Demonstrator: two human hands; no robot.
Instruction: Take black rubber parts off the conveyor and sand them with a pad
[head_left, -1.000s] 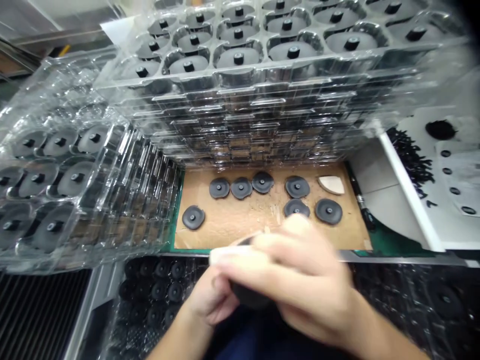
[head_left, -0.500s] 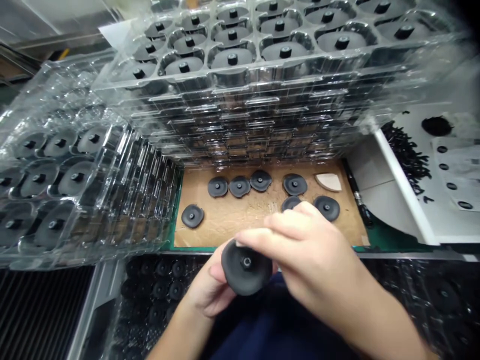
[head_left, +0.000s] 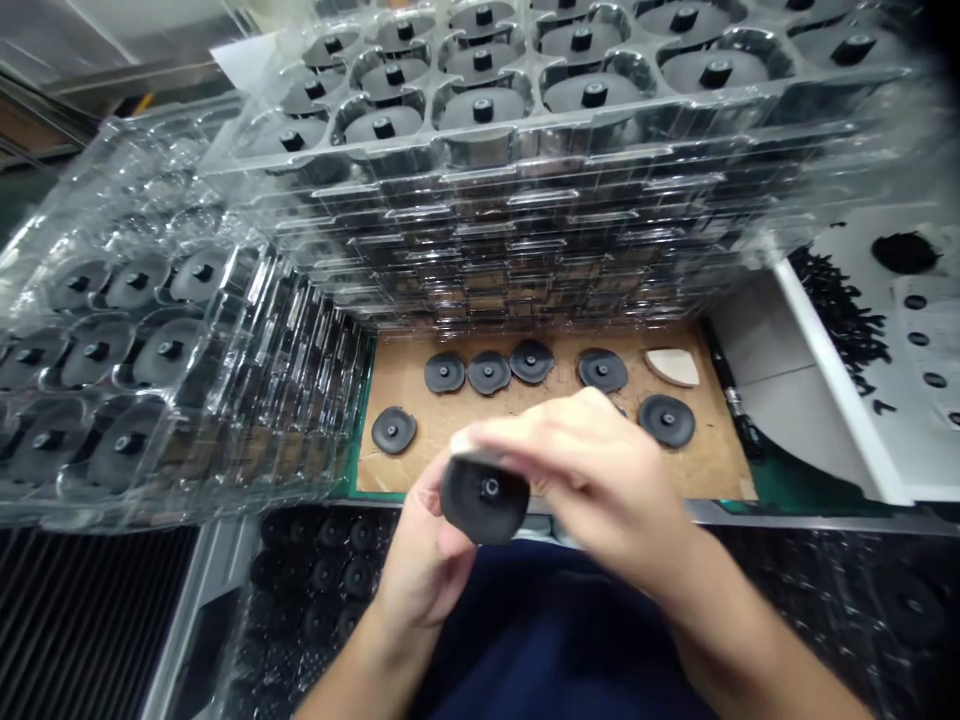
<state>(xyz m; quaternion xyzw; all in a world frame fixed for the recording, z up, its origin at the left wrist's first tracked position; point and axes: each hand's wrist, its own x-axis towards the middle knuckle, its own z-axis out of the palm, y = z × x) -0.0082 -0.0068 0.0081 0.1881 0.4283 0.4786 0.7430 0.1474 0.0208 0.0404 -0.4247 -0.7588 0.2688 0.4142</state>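
My left hand (head_left: 427,560) grips a black rubber disc (head_left: 487,505) with a small round stub at its centre. The disc faces up and tilts towards me, its thumb-side edge covered by my fingers. My right hand (head_left: 585,460) reaches across the disc's far rim, fingers closed and slightly blurred. At its fingertips a small pale piece (head_left: 460,442) touches the rim; its kind cannot be made out. Beyond the hands, several similar discs, such as the left one (head_left: 394,430), lie on a cardboard sheet (head_left: 480,440). My right hand partly hides one of them.
Tall stacks of clear plastic trays (head_left: 517,170) full of discs rise behind and at the left (head_left: 120,400). A cream wedge-shaped piece (head_left: 673,367) lies on the cardboard. On the right, a white box wall (head_left: 840,380) borders a pile of small black scraps (head_left: 847,320).
Both hands and the disc have moved slightly away from me and up in view. My right fingers have swept left along the disc's far rim, and the disc has tilted.
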